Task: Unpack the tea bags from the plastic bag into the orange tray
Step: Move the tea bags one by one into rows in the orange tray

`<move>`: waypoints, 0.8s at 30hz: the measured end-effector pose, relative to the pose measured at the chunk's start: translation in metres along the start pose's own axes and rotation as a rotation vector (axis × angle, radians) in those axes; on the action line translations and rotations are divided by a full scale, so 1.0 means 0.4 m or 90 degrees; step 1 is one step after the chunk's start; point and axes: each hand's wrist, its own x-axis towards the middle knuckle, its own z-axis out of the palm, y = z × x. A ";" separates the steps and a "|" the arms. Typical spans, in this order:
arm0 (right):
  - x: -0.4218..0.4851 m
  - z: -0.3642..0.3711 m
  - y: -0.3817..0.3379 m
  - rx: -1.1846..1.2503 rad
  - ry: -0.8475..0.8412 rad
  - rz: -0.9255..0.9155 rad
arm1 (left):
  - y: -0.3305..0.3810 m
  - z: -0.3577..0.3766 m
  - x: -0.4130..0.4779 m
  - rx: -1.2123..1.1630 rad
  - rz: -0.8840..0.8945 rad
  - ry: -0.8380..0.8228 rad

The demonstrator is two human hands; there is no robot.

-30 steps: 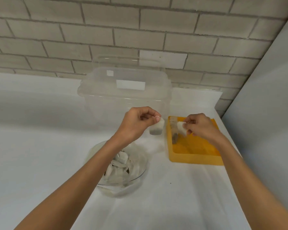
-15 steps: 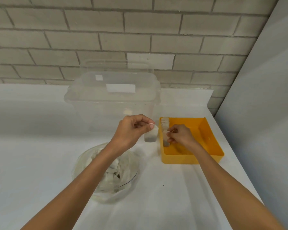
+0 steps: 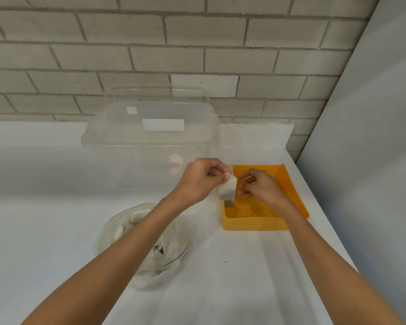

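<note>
My left hand pinches a white tea bag by its top and holds it above the left edge of the orange tray. My right hand hovers over the tray with thumb and forefinger spread just beside the bag's right edge, holding nothing. Another tea bag stands against the tray's left wall, partly hidden by the held one. The clear plastic bag lies open on the white counter under my left forearm, with several tea bags inside.
A large clear lidded container stands right behind my hands, left of the tray. A brick wall runs along the back and a grey panel closes the counter's right side close to the tray.
My right hand has let go of its tea bag in the tray and come up beside the bag in my left hand. My left hand moved right, over the tray's edge.
</note>
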 end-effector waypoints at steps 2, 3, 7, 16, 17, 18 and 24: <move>-0.006 -0.020 0.003 0.011 0.010 -0.008 | 0.016 0.026 0.032 0.044 0.028 -0.020; -0.009 -0.029 0.007 0.016 0.018 -0.010 | 0.021 0.041 0.048 0.074 0.040 -0.033; -0.020 -0.050 0.032 0.024 0.025 -0.002 | -0.004 0.097 0.092 0.203 0.055 -0.097; -0.044 -0.043 0.062 0.013 0.011 0.016 | -0.080 0.152 0.100 0.442 0.003 -0.090; -0.046 -0.042 0.062 0.010 0.012 0.017 | -0.083 0.151 0.099 0.464 0.009 -0.086; -0.048 -0.040 0.061 0.008 0.011 0.018 | -0.085 0.150 0.099 0.483 0.016 -0.082; -0.050 -0.029 0.057 0.001 -0.002 0.018 | -0.098 0.150 0.095 0.634 0.064 -0.063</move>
